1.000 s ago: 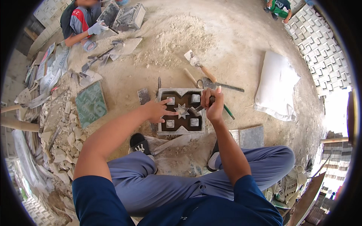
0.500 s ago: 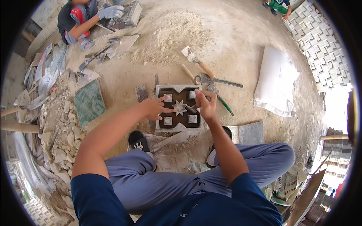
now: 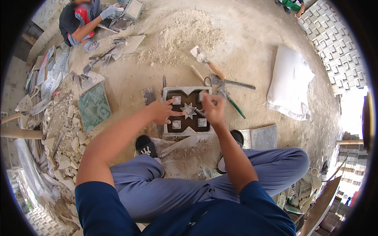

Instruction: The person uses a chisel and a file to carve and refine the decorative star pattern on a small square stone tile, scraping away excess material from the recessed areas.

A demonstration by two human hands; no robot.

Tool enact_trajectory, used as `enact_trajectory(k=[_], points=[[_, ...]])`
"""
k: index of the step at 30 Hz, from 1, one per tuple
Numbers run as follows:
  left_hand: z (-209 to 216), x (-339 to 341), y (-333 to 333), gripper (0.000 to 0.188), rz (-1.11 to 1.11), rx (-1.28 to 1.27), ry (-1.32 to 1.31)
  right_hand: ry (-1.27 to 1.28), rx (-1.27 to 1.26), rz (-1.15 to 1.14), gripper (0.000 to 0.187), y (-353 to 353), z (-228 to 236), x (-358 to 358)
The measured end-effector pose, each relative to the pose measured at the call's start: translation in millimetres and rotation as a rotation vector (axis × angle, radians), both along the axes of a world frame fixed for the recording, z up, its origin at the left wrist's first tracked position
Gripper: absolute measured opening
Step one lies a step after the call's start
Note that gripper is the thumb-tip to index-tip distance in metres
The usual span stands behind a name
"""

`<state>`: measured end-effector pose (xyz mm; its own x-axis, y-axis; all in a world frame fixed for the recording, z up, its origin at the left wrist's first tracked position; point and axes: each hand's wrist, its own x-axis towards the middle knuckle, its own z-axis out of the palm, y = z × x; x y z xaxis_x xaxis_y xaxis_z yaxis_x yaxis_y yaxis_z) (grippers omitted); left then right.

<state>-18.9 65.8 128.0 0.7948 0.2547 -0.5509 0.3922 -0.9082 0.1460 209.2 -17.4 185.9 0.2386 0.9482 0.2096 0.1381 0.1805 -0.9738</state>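
Note:
On the ground between my feet lies a square grey mould. Its dark interior holds an eight-pointed star in the middle and square blocks near the corners, such as the lower left block. My left hand reaches over the left wall with fingers spread, touching the upper left block and resting near the star. Over the right wall, my right hand is closed and blurred beside the upper right block. A thin dark piece shows below its fingers; its kind is unclear.
Beyond the mould lie a wooden-handled trowel and a green-handled tool. A white sack is at right, a green tile and rubble at left. A gloved co-worker crouches at the far left near a pale powder heap.
My right hand has moved slightly toward me and is more blurred. My left hand keeps its place on the mould. At the far left, the co-worker's gloved hand and the box have shifted.

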Motion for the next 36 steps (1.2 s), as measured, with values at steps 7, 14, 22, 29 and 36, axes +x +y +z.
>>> enact_trajectory(k=[7, 14, 22, 29, 36], points=[[-0.6, 0.0, 4.0, 0.075, -0.003, 0.016, -0.04, 0.149, 0.033, -0.083, 0.042, -4.7, -2.7, 6.2], [5.1, 0.1, -1.2, 0.076, 0.015, 0.002, 0.034, 0.181, 0.041, -0.055, 0.049, 1.1, 5.9, 3.6], [6.7, 0.7, 1.2, 0.076, 0.005, -0.047, 0.012, 0.366, 0.166, 0.084, 0.057, 4.7, 35.1, 25.0], [1.4, 0.5, 6.1, 0.077, 0.003, -0.054, 0.017, 0.5, 0.221, 0.372, 0.06, 8.2, 68.9, 44.9], [-7.4, -4.8, 3.8, 0.078, 0.003, -0.014, -0.094, 0.36, 0.234, 0.333, 0.059, 12.0, 61.1, 41.8]])
